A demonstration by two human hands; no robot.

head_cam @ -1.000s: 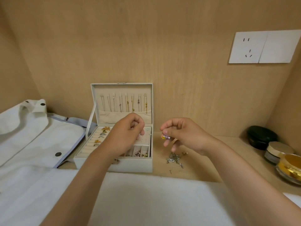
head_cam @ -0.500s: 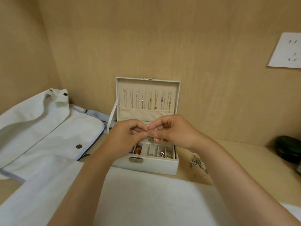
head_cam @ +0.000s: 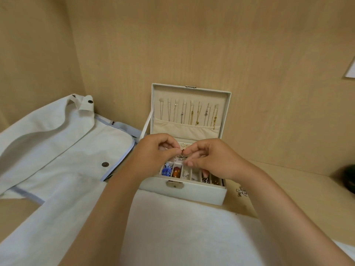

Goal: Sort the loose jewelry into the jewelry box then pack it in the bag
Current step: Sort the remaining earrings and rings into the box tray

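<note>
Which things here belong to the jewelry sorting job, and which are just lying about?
Job:
box, open
small piece, pinched between left grip and right grip
loose pile right of the box
bag

Lying about:
dark jar
socket
white cloth

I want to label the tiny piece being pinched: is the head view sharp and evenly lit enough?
Head view: soft, even light, no glare; wide-angle bending at the edges; the small piece between left hand and right hand is blurred and too small to identify; the jewelry box compartments read clearly.
</note>
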